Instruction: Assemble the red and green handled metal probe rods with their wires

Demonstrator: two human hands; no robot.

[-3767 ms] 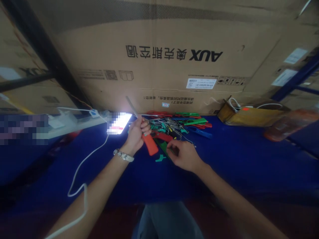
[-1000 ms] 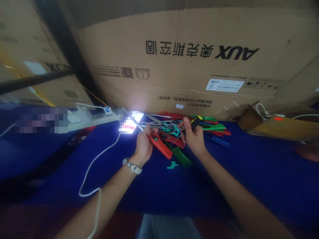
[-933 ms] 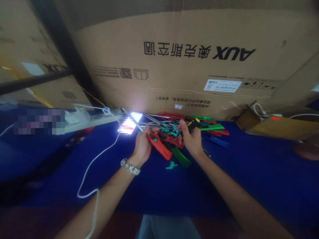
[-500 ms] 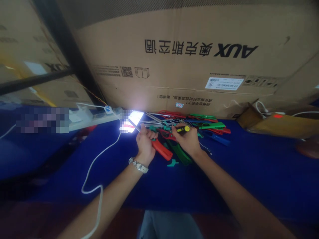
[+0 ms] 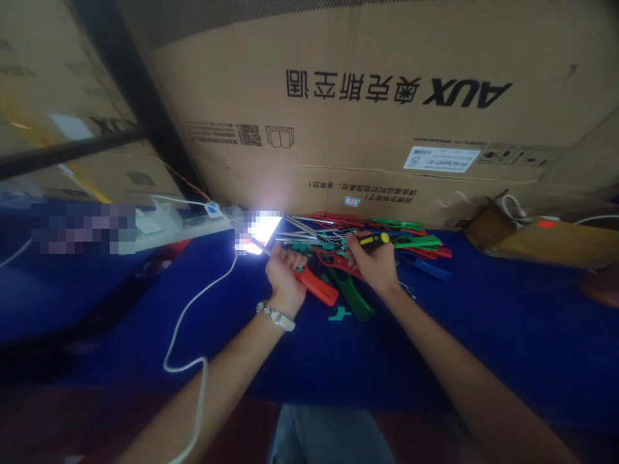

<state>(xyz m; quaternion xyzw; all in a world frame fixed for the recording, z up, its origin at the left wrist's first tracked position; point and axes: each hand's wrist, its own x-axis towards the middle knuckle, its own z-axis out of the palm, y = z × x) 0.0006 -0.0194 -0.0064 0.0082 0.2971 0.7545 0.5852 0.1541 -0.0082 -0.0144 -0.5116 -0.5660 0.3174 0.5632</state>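
Note:
My left hand (image 5: 285,278) is closed around a red long-necked gas lighter (image 5: 317,287); its handle points toward me and its metal tube toward the glowing screen. My right hand (image 5: 378,265) grips a yellow-and-black screwdriver (image 5: 375,241) above the pile of parts. The screwdriver's tip is too small to make out. Beneath and between the hands lie a dark green handle shell (image 5: 354,299) and a small teal piece (image 5: 340,314). Metal tubes (image 5: 304,227), red shells and green lighter handles (image 5: 420,242) are heaped beyond, with a blue handle (image 5: 427,266) at the right.
A brightly lit phone-like screen (image 5: 265,229) stands left of the pile, partly blurred out. A white cable (image 5: 186,303) runs over the blue tabletop (image 5: 464,361) and my left forearm. Behind is a large cardboard box (image 5: 358,38); a smaller carton (image 5: 565,241) sits at right.
My right hand has shifted a little right and up with the screwdriver, away from my left hand. The left hand still grips the red lighter. The camera view has shifted slightly.

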